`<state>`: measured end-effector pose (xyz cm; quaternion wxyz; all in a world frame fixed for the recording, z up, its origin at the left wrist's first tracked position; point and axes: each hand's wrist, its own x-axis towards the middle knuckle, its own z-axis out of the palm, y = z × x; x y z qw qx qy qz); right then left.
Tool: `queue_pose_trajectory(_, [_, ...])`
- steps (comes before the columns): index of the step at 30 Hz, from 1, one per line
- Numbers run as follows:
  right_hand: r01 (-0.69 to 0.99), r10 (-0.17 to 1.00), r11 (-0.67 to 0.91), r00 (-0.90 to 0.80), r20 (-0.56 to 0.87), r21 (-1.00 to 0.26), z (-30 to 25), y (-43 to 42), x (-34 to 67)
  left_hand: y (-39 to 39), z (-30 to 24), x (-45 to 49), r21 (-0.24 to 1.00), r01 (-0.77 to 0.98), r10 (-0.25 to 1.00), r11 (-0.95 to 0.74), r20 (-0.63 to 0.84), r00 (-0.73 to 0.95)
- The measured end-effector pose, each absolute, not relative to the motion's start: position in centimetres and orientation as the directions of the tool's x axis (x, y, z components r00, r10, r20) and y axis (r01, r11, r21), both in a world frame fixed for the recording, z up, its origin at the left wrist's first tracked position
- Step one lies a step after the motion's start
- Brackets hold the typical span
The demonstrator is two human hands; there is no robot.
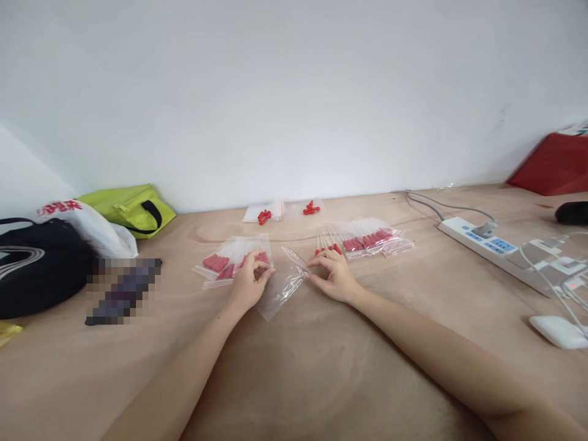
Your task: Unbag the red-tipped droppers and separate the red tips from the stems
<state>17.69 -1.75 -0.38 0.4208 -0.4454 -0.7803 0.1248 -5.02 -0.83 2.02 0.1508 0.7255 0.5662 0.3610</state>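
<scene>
Between my hands, a clear plastic zip bag (283,291) stands tilted above the table, with nothing visible inside. My right hand (336,277) pinches its upper right edge between thumb and fingers. At the bag's left edge, my left hand (250,280) is closed in a pinch. Beyond my left hand lies a fan of filled bags (218,262) with red pieces inside, partly hidden by that hand. Past my right hand spreads another row of filled bags (367,237). Several thin sticks with red ends (329,250) lie beside that row, partly behind my fingers.
Near the wall are two small piles of red pieces (265,216) on flat clear bags. A power strip (487,242) with cables and a white charger (558,331) occupy the right. At left stand a black bag (46,263), a white plastic bag (98,229) and a green bag (124,205).
</scene>
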Motion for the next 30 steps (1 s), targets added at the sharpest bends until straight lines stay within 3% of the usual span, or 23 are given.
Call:
queue_pose_trajectory(3, [0.613, 0.810, 0.555, -0.245, 0.532, -0.563, -0.3, -1.9, 17.5, 0.2, 2.9, -6.5, 0.622, 0.759, 0.909, -0.193, 0.406, -0.101])
queue_pose_trajectory(6, [0.645, 0.820, 0.539, -0.256, 0.512, -0.541, -0.3, -1.9, 17.4, 1.6, 3.8, -9.0, 0.537, 0.842, 0.866, 0.048, 0.398, -0.303])
queue_pose_trajectory(10, [0.666, 0.823, 0.541, -0.291, 0.488, -0.514, -0.2, -2.0, 17.4, 2.4, 4.1, -11.8, 0.412, 0.891, 0.847, 0.192, 0.389, -0.362])
queue_pose_trajectory(13, [0.669, 0.823, 0.545, -0.310, 0.476, -0.506, 0.0, -2.1, 17.3, 2.1, 3.9, -11.8, 0.261, 0.954, 0.792, 0.151, 0.545, -0.274])
queue_pose_trajectory(15, [0.669, 0.824, 0.544, -0.314, 0.472, -0.506, 0.0, -2.2, 17.3, 1.8, 3.9, -10.9, 0.157, 0.988, 0.787, -0.003, 0.610, -0.095])
queue_pose_trajectory(18, [0.662, 0.820, 0.553, -0.324, 0.472, -0.506, 0.1, -2.2, 17.4, 1.0, 4.3, -9.3, -0.001, 0.918, 0.788, -0.396, 0.512, 0.340])
queue_pose_trajectory(20, [0.661, 0.816, 0.558, -0.325, 0.479, -0.502, 0.0, -2.1, 17.5, 0.5, 4.6, -8.4, -0.085, 0.830, 0.749, -0.551, 0.387, 0.537])
queue_pose_trajectory(25, [0.659, 0.803, 0.573, -0.332, 0.496, -0.487, -0.1, -2.1, 17.6, 0.0, 4.5, -8.1, -0.174, 0.834, 0.798, -0.524, 0.241, 0.552])
queue_pose_trajectory(30, [0.658, 0.801, 0.579, -0.346, 0.489, -0.481, 0.0, -2.2, 17.5, 0.9, 2.8, -8.6, -0.177, 0.857, 0.794, -0.483, 0.322, 0.515])
